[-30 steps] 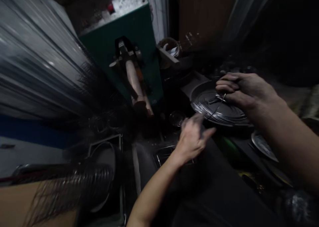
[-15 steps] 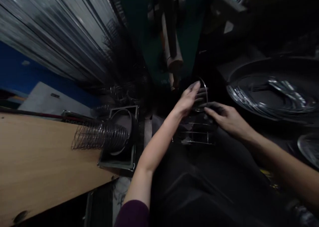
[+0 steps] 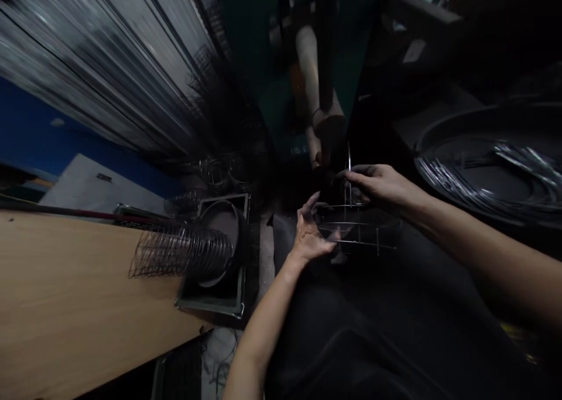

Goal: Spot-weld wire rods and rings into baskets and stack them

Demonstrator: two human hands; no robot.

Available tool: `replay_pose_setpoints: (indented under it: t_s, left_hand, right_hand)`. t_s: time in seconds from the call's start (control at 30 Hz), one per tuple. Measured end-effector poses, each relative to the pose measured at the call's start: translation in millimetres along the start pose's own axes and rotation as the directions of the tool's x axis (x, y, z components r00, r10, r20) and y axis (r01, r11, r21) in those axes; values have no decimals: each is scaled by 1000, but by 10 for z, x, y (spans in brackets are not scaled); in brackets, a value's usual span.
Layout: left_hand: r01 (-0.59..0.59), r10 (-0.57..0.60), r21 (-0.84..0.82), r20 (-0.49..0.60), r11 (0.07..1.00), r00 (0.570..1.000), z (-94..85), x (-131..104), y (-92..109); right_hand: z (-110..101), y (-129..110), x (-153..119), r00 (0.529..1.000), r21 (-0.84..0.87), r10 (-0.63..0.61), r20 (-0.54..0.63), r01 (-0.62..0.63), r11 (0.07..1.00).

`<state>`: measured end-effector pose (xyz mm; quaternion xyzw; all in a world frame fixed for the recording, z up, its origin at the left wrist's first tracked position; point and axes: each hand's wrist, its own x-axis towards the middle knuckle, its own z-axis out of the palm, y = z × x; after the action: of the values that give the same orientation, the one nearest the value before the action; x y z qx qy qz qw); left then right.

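Counting from the middle of my view, I see the wire frame (image 3: pixel 360 243) near four o'clock, just above the dark cloth (image 3: pixel 364 330). The right hand (image 3: pixel 373 180), at three o'clock, pinches a thin upright wire (image 3: pixel 349 157) between thumb and finger. The left hand (image 3: pixel 307 236), near five o'clock, has its fingers spread and its thumb by the frame. I cannot tell if it touches the frame.

A green machine (image 3: pixel 351 54) stands at twelve to one o'clock. Its thick round arm (image 3: pixel 311 66) sticks out just past the hands, so it is in the way there. At three o'clock, far out, a big dark tub (image 3: pixel 500 192) holds shiny wires (image 3: pixel 443 180).

At eight o'clock a stack of wire rings (image 3: pixel 175 250) pokes out beside a black pan (image 3: pixel 223 230) in a crate (image 3: pixel 211 308), next to a wooden board (image 3: pixel 65 306).

Small white writing (image 3: pixel 298 150) shows on the machine, and a little dark plate (image 3: pixel 104 178) sits at nine o'clock. I cannot read either.
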<state>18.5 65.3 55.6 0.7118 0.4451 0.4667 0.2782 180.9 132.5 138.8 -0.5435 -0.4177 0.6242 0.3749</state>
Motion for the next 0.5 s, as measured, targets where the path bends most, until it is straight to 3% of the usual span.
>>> replay_pose_setpoints:
  t_s: [0.13,0.23,0.5]
  left_hand:
    - [-40,41,-17,3,999,999,-183,323,29]
    - [-63,62,-22,-24,998,998,-223,465,14]
    - [-40,39,-36,-23,999,999,-247,608,-93]
  right_hand:
    - [106,-325,99,998,21,-24,-62,26,999]
    - [182,-477,181,997,-7,-47,-59,46,999]
    - [220,-490,398,996,-57,-51,-74,47,997]
